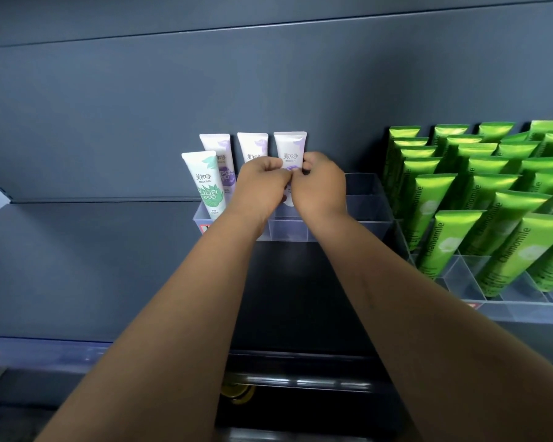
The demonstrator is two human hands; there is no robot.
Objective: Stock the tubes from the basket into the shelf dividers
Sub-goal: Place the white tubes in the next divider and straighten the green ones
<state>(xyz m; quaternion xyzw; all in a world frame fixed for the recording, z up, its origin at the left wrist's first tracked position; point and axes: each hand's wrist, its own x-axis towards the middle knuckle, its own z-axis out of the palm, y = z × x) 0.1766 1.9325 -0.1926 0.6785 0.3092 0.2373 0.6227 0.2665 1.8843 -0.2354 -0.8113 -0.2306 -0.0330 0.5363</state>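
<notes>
We hold one tube (290,148) upright.
Our left hand (262,185) and right hand (320,186) pinch its sides; the divider (369,189) sits just beneath.

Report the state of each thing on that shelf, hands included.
left hand, grips the rightmost purple tube at its left edge.
right hand, grips that tube's right edge.
rightmost purple tube, upright in the clear divider tray.
middle purple tube, upright, lower part hidden.
left purple tube, upright, untouched.
green-leaf tube, front slot, tilted left.
Chamomile tubes, in rows, leaning back.
</notes>
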